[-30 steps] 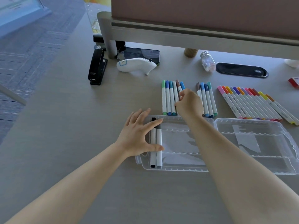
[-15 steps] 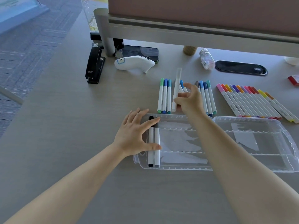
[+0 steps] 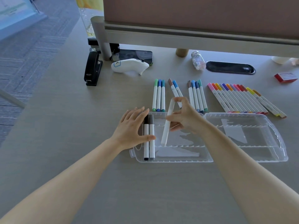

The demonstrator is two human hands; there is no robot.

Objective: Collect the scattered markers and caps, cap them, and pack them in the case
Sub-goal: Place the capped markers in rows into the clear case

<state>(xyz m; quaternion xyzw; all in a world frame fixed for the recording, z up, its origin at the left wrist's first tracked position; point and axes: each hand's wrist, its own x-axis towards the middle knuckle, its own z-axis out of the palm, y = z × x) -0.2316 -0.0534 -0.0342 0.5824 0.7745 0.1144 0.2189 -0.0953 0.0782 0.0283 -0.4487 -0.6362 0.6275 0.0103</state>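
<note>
Held marker (image 3: pixel 167 126): cap colour blurred, indeterminate. Phone (image 3: pixel 134 54) partly hidden behind white device (image 3: pixel 129 66). Cup (image 3: pixel 282 59) cut off at right edge.

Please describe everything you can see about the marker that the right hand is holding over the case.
The marker is a slim white barrel that looks like plastic. Its cap colour cannot be told: the upper end is blurred and partly behind the fingers. The right hand pinches it near the upper half. It is tilted, upper end leaning away and to the right, lower end pointing down into the left half of the clear case, right of the two markers already packed. Whether its tip touches the case is unclear.
</note>
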